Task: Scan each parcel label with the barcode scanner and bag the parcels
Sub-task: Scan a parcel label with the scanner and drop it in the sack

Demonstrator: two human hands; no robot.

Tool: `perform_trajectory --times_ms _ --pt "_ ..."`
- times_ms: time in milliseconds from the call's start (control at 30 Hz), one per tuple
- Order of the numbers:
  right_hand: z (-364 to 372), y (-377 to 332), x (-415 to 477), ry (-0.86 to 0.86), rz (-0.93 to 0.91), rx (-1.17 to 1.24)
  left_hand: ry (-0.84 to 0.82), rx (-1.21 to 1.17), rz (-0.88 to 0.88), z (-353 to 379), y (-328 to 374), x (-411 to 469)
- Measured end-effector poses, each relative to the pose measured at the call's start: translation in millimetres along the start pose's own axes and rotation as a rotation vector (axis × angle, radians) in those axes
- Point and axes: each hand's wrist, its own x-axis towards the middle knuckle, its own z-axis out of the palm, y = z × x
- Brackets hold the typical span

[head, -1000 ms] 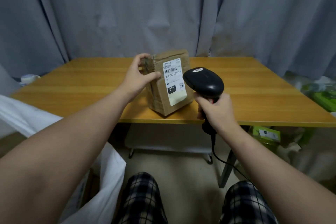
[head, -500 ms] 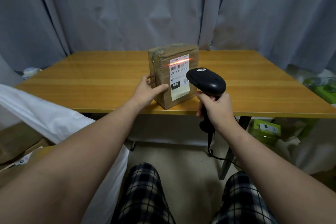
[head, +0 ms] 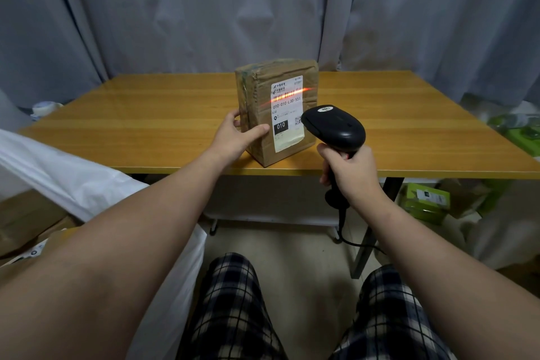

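Parcel: brown cardboard, taped, stands upright on the table, near the table's front edge and about mid-width. One lower corner points toward the front edge.

Label: white, on the parcel face turned toward the table's front. Reads 010-010-L30-551, with a black block marked 010 lower down. A red scan line crosses the barcode near the label's top, slightly tilted, and spills onto the cardboard either side.

Left hand: over the table's front part, gripping the parcel's lower left edge. The thumb lies flat on the labelled face just short of the label; the fingers wrap round the side face, with their tips partly hidden.

Right hand: at the table's front edge, fingers clamped round the scanner handle. The black scanner head sits above the table edge, just beside the parcel and aimed at the label. I cannot tell whether it touches the box. The cable drops from the handle below table level.

Bag: white, open, beside the table's front left corner. Cardboard lies on the floor there too.

Green boxes sit under the table's right end. A grey curtain hangs behind the table. Plaid trousers show below the table's front.
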Motion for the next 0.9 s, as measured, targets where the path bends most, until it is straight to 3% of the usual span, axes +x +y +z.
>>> perform_trajectory --times_ms 733,900 --pt "5.0 15.3 -13.6 0.016 -0.007 0.090 -0.043 -0.014 -0.021 -0.1 2.4 -1.4" --pt "6.7 9.3 -9.2 0.006 -0.019 0.104 -0.014 -0.126 -0.066 -0.7 4.3 -6.7"
